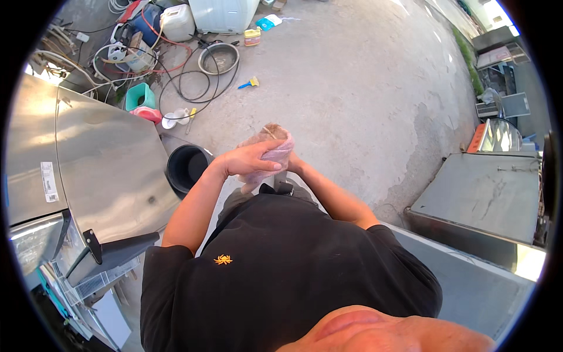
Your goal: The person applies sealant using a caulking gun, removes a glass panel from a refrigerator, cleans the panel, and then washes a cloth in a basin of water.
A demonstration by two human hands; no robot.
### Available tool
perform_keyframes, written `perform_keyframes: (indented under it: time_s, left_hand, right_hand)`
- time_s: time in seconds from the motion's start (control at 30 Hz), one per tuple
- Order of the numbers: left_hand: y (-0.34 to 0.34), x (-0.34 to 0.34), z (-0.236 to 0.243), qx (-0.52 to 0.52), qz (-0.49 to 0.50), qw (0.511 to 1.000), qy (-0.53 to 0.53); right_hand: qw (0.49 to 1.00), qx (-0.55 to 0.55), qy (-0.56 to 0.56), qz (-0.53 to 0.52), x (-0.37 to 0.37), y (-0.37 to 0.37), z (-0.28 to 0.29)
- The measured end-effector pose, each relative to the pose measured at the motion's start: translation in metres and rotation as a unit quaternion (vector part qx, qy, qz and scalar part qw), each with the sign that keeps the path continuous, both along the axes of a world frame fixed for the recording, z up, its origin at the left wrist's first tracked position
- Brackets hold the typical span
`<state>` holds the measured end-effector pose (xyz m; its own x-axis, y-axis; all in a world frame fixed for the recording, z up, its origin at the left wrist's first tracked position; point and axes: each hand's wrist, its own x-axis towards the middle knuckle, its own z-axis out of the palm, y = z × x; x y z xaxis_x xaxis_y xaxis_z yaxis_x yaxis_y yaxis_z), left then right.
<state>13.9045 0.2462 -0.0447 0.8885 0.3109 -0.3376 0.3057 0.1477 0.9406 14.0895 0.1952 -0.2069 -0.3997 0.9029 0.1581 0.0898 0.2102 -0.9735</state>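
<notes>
A damp-looking pink rag point(284, 151), stained brown at its top, is bunched up in front of my waist. My left hand point(252, 159) is closed on it, with the fingers lying across its near side. From the other side my right hand point(295, 163) reaches in against the rag. The cloth hides its fingers, so their grip does not show. Below my left forearm a black bucket point(189, 167) stands on the concrete floor.
Left are large metal panels point(108, 158). Ahead lie a coiled black hose point(193, 88), a round metal basin point(219, 58), a blue-handled brush point(248, 83), a yellow container point(252, 37), a green tub point(140, 97) and white jugs point(177, 23). A grey metal cabinet point(478, 190) stands right.
</notes>
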Motion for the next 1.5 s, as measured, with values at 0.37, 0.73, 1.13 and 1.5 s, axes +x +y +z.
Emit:
perform_keyframes:
  time_s: [0.37, 0.73, 1.13, 1.5]
  left_hand:
    - [0.245, -0.018, -0.055, -0.093, 0.26, 0.96, -0.053]
    - [0.528, 0.015, -0.198, -0.26, 0.207, 0.94, -0.075]
    - [0.753, -0.017, -0.43, -0.343, 0.434, 0.82, -0.148]
    - [0.875, -0.034, -0.745, 0.259, 0.544, 0.749, 0.274]
  right_hand:
    - [0.9, -0.434, -0.011, 0.041, 0.064, 0.277, -0.052]
    - [0.93, -0.351, -0.075, 0.082, 0.047, 0.526, -0.163]
    - [0.821, -0.557, 0.07, 0.107, 0.009, 0.803, -0.469]
    - [0.987, 0.004, -0.123, -0.104, -0.086, 0.989, -0.626]
